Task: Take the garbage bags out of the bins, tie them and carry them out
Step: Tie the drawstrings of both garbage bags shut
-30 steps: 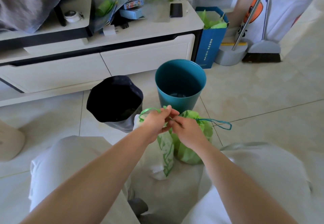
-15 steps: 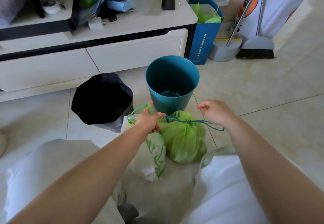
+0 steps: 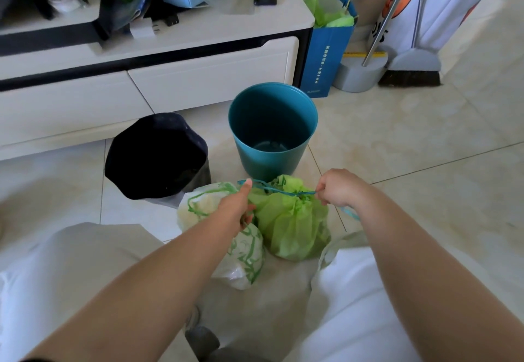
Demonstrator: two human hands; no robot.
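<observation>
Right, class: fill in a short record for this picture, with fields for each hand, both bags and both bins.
left hand: grips one end of the drawstring
right hand: pinches the other end, string taut
green bag: on floor, neck gathered
white bag: on floor, beside green bag
teal bin: upright, no liner
dark bin: black liner over its rim

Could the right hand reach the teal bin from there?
Probably yes: the teal bin stands just behind the green bag, with nothing between it and the right hand. That hand's grip is on the drawstring, so it must let go first.
</observation>
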